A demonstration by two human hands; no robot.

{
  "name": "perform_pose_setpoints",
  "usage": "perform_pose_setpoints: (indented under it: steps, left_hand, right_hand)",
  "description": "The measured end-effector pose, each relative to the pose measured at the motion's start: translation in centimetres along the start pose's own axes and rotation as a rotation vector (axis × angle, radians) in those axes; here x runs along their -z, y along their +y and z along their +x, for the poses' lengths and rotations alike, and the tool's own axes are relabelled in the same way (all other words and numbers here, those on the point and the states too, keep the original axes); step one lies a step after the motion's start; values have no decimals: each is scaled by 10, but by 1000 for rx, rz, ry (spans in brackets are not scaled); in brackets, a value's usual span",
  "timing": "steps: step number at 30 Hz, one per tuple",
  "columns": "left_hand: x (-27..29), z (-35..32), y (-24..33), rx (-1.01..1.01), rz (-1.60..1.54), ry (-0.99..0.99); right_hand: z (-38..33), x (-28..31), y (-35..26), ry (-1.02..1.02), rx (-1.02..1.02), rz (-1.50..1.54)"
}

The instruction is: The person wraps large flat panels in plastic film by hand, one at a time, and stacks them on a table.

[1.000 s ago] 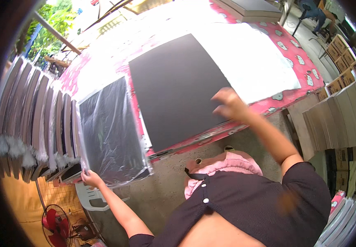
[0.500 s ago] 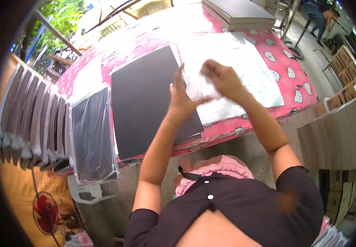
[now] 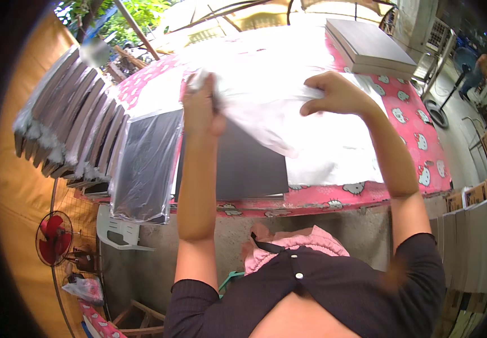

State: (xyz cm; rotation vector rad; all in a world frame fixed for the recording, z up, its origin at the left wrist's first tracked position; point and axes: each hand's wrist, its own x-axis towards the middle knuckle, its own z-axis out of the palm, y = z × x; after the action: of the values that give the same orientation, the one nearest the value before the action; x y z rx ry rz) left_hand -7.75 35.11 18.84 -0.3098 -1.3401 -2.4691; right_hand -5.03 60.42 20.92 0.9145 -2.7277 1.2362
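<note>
White and thin, the sheet (image 3: pixel 260 121) could crease or tear from here, since only the left hand (image 3: pixel 200 104) seems to have it, by its left end, while its near edge slants loose over the dark board (image 3: pixel 249 169). A tug from that one end might also drag the board askew, or lift more of the white pile (image 3: pixel 333 155) if the layers cling. The sheet looks soft and slightly see-through, rippled into slanting folds; glare washes out its far part, so its full outline cannot be told. It lies partly across the board and partly toward the pile on the right. The left hand is blurred but looks closed on a bunched edge; the right hand (image 3: pixel 336 96) is open above the pile, thumb and fingers apart, any contact unclear. Farther left, a plastic-wrapped board (image 3: pixel 147 169) juts past the front of the pink patterned cloth (image 3: pixel 407 135), near a row of slabs (image 3: pixel 80 112).
</note>
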Motion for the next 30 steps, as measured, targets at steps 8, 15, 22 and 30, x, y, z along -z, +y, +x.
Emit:
perform_pose_setpoints:
  steps: [8, 15, 22, 30]
  left_hand:
    - [21, 8, 85, -210, 122, 222]
    - [46, -5, 83, -455, -5, 199]
    - [29, -31, 103, -421, -14, 413]
    - [123, -18, 128, -215, 52, 544]
  right_hand:
    - [6, 72, 34, 158, 176, -248]
    - [33, 42, 25, 607, -20, -226]
    - [42, 30, 53, 889, 296, -85]
    - [-7, 93, 142, 710, 54, -57]
